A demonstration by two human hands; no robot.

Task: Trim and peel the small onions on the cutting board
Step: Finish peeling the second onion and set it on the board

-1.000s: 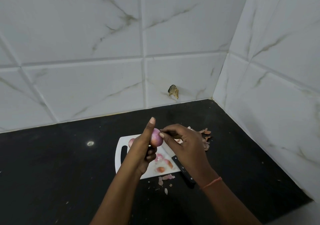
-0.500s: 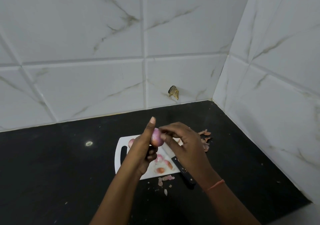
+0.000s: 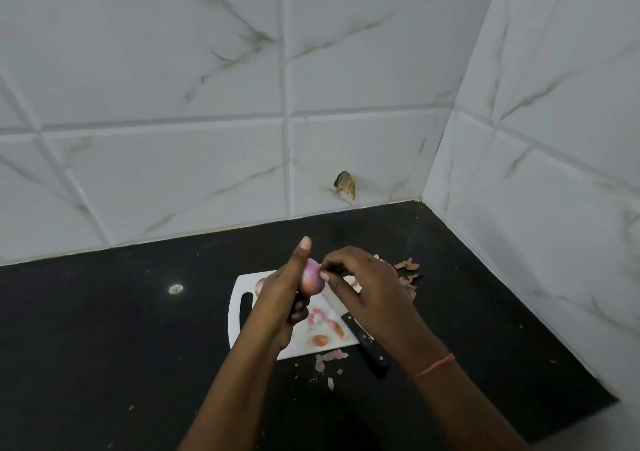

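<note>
My left hand (image 3: 282, 294) holds a small pink onion (image 3: 310, 279) up above the white cutting board (image 3: 239, 289), thumb raised behind it. My right hand (image 3: 367, 287) pinches at the onion's right side with thumb and fingertips. Another small onion (image 3: 260, 285) shows at the board's far left, mostly hidden by my left hand. Trimmed onion pieces (image 3: 325, 326) lie on the board below the hands. A black-handled knife (image 3: 367, 343) lies at the board's right edge, its blade hidden under my right hand.
Dry onion skins (image 3: 408, 270) are heaped on the black counter (image 3: 121, 329) right of the board. More peel scraps (image 3: 327, 358) lie in front of the board. Tiled walls meet in a corner at the back right.
My right hand's fingertips have shifted a little along the onion's side. The onion and my left hand have stayed almost where they were.
</note>
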